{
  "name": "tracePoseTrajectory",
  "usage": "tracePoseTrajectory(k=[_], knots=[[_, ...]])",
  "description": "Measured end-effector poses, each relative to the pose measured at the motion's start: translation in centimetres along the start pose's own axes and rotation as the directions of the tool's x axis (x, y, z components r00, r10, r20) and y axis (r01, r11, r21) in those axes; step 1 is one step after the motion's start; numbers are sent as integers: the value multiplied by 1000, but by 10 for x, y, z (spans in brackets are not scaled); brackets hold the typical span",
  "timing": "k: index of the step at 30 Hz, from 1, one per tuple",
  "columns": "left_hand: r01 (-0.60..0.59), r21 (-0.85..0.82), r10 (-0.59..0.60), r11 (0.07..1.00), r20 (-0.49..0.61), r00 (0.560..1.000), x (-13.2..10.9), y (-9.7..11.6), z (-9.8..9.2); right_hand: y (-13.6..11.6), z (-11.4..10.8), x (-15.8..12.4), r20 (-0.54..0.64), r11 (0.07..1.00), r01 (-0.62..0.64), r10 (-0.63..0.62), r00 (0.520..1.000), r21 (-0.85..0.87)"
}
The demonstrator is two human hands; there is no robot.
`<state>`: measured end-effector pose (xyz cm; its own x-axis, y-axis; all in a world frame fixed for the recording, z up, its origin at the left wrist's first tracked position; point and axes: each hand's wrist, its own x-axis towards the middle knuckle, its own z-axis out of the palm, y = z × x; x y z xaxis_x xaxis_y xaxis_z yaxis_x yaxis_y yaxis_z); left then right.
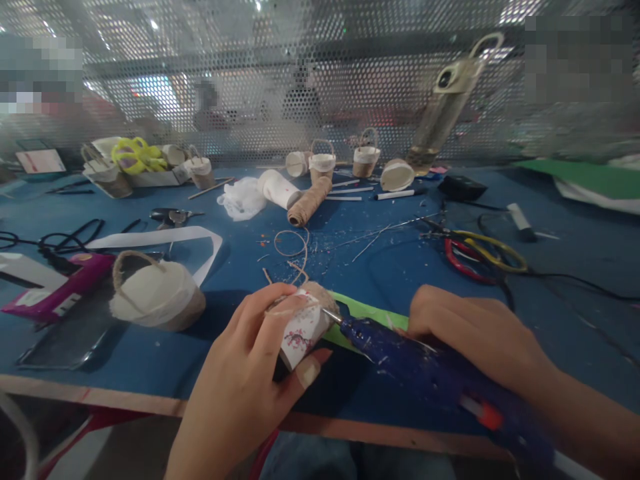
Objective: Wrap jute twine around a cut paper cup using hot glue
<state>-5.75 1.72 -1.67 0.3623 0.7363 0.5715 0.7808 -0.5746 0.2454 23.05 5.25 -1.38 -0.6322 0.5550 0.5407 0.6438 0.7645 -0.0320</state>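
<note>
My left hand [250, 363] is wrapped around a small white paper cup [301, 331] printed with pink blossoms, tipped on its side. Brown twine [318, 293] covers one end of the cup, and a loose strand curls away across the table. In my right hand [470, 327] is a dark blue glue gun [415, 367], its metal nozzle pointing left at the cup, right by the edge of the twine. Whether the tip touches the cup, I cannot tell. A light green sheet [370, 309] lies under and behind the nozzle.
A twine-wrapped basket [157, 293] stands left, beside a purple glue gun [70, 287] and a clear tray [75, 343]. A twine roll [311, 202], a white cup [277, 189] and several small baskets lie farther back. Red-and-yellow-handled pliers [485, 257] and a bottle [443, 110] are right.
</note>
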Motion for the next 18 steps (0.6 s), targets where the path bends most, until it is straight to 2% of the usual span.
tracePoseTrajectory(k=[18], knots=[[-6, -12, 6, 1000, 5, 1000, 0, -1, -1, -4, -1, 3, 27, 999, -39, 38, 999, 30]])
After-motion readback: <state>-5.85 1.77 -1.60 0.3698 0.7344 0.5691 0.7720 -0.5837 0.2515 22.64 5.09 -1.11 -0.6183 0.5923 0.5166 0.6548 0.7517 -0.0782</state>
